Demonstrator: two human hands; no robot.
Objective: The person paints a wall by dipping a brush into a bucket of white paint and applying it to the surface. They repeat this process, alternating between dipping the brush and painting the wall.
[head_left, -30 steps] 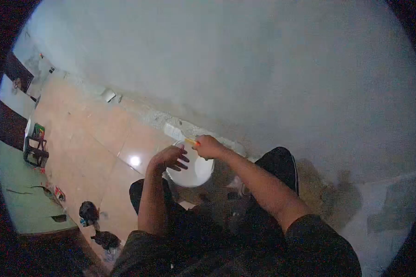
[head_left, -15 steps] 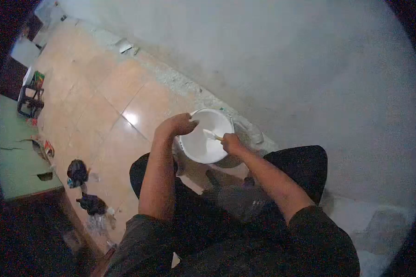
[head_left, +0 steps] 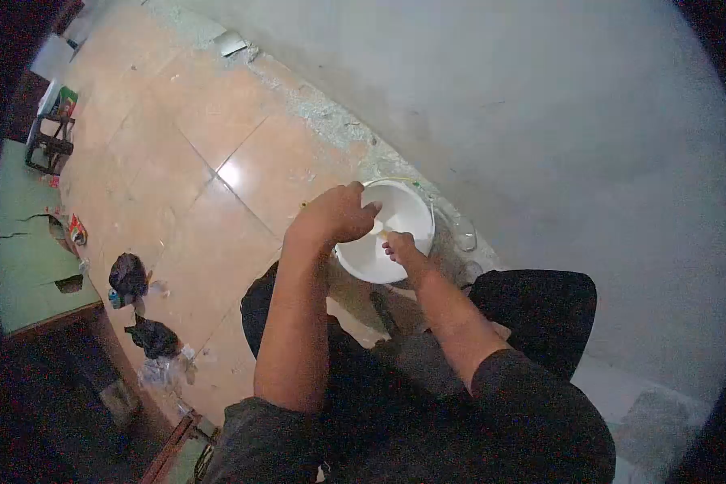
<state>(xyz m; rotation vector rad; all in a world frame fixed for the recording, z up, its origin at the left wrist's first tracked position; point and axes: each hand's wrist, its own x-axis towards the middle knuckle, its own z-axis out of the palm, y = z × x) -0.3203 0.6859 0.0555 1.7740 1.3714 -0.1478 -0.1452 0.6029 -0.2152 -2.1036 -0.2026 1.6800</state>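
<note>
A white bucket (head_left: 421,211) stands on the floor between my knees, with whitish material inside. My left hand (head_left: 343,214) grips its far left rim, the thumb bent over the inside and the other fingers mostly hidden. My right hand (head_left: 403,248) is closed around the yellowish handle (head_left: 384,235) of a small tool inside the bucket. The tool's pale end (head_left: 377,228) points toward my left hand, low in the bucket's opening.
A grey wall (head_left: 557,145) rises at the right, with pale debris (head_left: 323,117) along its foot. On the tiled floor (head_left: 194,105) lie black plastic bags (head_left: 127,275) and litter at the left. A dark frame (head_left: 50,145) stands by a green panel (head_left: 36,242).
The view has shifted slightly. My left hand reaches further over the bucket's opening, and my right hand is closer to it, with less of the tool showing.
</note>
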